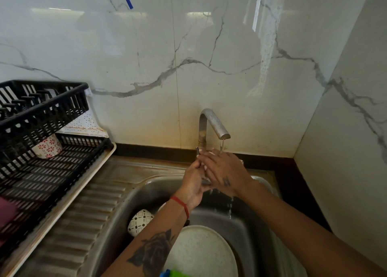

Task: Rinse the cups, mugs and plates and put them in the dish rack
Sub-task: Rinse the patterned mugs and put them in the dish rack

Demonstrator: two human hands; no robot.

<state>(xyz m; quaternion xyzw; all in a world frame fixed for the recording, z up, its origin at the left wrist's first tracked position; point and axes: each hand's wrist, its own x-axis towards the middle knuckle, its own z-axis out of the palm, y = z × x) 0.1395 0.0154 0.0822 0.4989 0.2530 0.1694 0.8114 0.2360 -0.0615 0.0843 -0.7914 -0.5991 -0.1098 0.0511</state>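
Note:
Both hands meet under the running tap (212, 123), above the steel sink (159, 184). My left hand (193, 180) curls its fingers round a small pale dish (240, 161) that is almost wholly hidden, so I cannot tell its kind. My right hand (224, 172) lies over it with straight fingers, and water drips off below. In the sink a cup with a green-dotted pattern (139, 222) lies on its side beside a white speckled plate (201, 251). The black two-tier dish rack (41, 168) stands to the left, with a red-flowered cup (48, 147) on its lower tier.
The rack sits on a cream tray (62, 201) beside the ribbed steel drainboard (88, 220). A maroon item (6, 214) lies in the rack's near corner. A green and blue thing (172, 273) shows at the bottom edge. Marble-tiled walls (345, 130) close in behind and to the right.

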